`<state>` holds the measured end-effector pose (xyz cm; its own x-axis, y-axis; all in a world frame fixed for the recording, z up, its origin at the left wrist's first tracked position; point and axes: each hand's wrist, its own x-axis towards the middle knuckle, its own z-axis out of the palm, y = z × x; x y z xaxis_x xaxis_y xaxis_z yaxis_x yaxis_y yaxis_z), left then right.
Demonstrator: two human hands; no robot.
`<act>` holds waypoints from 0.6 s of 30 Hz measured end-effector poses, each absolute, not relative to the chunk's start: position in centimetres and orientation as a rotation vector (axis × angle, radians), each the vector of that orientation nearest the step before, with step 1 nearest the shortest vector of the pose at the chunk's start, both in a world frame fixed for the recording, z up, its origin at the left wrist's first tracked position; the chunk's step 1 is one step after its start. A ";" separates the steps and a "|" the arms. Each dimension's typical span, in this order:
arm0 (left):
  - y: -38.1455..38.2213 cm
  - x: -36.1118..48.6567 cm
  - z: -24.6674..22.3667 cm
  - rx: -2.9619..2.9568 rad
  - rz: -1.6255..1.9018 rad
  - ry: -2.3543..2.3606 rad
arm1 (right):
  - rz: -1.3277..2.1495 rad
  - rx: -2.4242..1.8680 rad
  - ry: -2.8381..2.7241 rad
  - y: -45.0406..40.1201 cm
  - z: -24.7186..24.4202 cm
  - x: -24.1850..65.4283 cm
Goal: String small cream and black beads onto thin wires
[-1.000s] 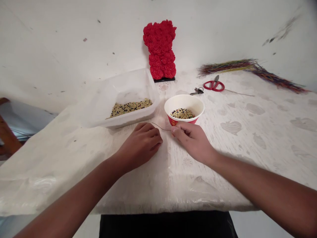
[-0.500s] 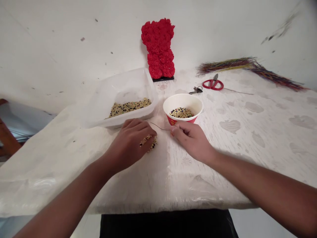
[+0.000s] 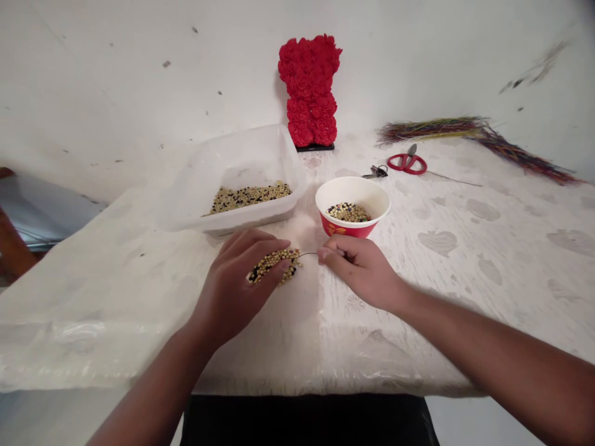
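Observation:
My left hand (image 3: 235,279) curves around a small heap of beads (image 3: 274,263), cream and dark, with its thumb and fingers apart on either side of them. My right hand (image 3: 357,266) pinches a thin dark wire (image 3: 307,253) between thumb and fingers. The wire's far end reaches the beads by my left fingertips, where its tip is hidden. Just behind my right hand stands a red and white paper bowl (image 3: 353,230) with mixed beads inside. A translucent plastic tub (image 3: 251,219) behind my left hand holds more cream and dark beads.
Red scissors (image 3: 407,163) and small keys (image 3: 375,172) lie behind the bowl. Bundles of coloured wires (image 3: 432,129) rest along the wall at the back right. A red rose figure (image 3: 312,93) stands behind the tub. The table's front edge (image 3: 325,389) is near me.
My left hand has opened wider, showing more of the beads. The wire in my right hand has come down and left, and its end is now at the beads. The view has shifted slightly.

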<state>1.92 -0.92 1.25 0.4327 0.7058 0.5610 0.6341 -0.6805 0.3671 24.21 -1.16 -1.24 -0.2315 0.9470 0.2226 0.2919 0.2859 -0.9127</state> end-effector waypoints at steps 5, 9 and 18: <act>-0.9 1.7 0.7 2.545 1.059 1.129 | 0.982 -1.128 -1.736 -1.3 -1.1 24.2; -0.8 1.5 0.1 2.517 1.118 1.083 | 0.960 -1.131 -1.766 -1.5 -1.1 24.1; -0.1 0.3 -0.5 2.372 1.184 1.284 | 0.909 -1.155 -1.774 -1.4 -1.5 24.4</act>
<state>0.28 -0.12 -0.48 0.3035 0.7734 0.5566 0.6173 -0.6045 0.5035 24.40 -1.37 -1.50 -0.2492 0.9376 0.2424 0.3512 0.3207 -0.8797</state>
